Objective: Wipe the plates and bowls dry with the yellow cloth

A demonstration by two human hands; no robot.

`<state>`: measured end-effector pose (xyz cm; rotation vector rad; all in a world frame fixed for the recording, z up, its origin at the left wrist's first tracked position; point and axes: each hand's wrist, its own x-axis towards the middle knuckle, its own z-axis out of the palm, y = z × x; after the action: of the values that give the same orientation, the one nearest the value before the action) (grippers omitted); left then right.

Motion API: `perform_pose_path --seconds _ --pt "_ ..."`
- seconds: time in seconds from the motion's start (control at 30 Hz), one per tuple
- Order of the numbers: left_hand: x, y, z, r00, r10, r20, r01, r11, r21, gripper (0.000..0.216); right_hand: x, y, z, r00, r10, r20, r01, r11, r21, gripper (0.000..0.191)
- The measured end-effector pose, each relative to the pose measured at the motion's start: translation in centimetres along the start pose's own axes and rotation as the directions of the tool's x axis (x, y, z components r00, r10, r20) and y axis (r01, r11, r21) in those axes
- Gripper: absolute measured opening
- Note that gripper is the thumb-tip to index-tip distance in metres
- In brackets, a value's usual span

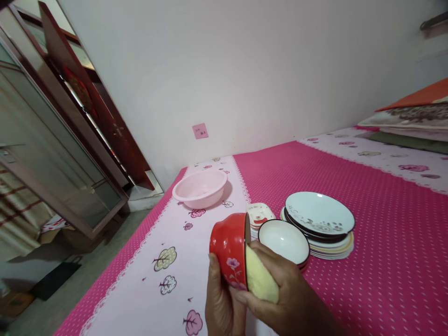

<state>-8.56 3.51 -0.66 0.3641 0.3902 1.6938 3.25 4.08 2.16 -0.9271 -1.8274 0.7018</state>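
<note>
My left hand (223, 298) grips a red bowl (227, 245) with pink flowers, tipped on its side so the mouth faces right. A pale yellow cloth (261, 278) is bunched in my right hand (290, 289), which presses it against the rim and into the mouth; the bowl's inside is mostly hidden. Just behind my right hand is a white bowl (284, 239) with a dark rim, on top of another. Small squarish dishes (261, 212) are stacked beside it. To the right, an oval patterned plate (319, 210) tops a pile of plates.
A pink basin (201, 189) sits farther back on the pink and white bedspread (273, 172). Folded bedding (416, 116) lies at the far right. A pink note (200, 131) is on the wall behind, and the bed's left edge drops to the floor (115, 252).
</note>
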Motion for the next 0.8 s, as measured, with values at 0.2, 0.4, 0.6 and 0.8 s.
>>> perform_pose_path --seconds 0.2,0.4,0.6,0.8 --pt "-0.1 0.6 2.3 0.994 -0.01 -0.106 0.009 1.0 -0.012 0.034 0.0 1.5 1.0 0.967 -0.243 0.071 0.251 0.957 -0.147 0.028" --pt "-0.2 -0.3 1.6 0.992 0.049 -0.114 -0.039 0.995 0.089 0.038 0.9 0.8 -1.2 0.973 0.16 0.168 -0.216 0.887 0.409 0.044" --pt "0.1 -0.8 -0.2 0.986 0.083 -0.147 -0.079 0.996 0.03 0.036 1.2 -0.8 -2.0 0.935 0.203 0.292 -0.338 0.76 0.555 0.04" --pt "0.3 0.4 1.7 0.984 -0.116 -0.138 0.104 0.99 -0.092 0.039 0.1 1.3 0.5 0.983 -0.124 0.137 0.132 0.99 -0.052 0.052"
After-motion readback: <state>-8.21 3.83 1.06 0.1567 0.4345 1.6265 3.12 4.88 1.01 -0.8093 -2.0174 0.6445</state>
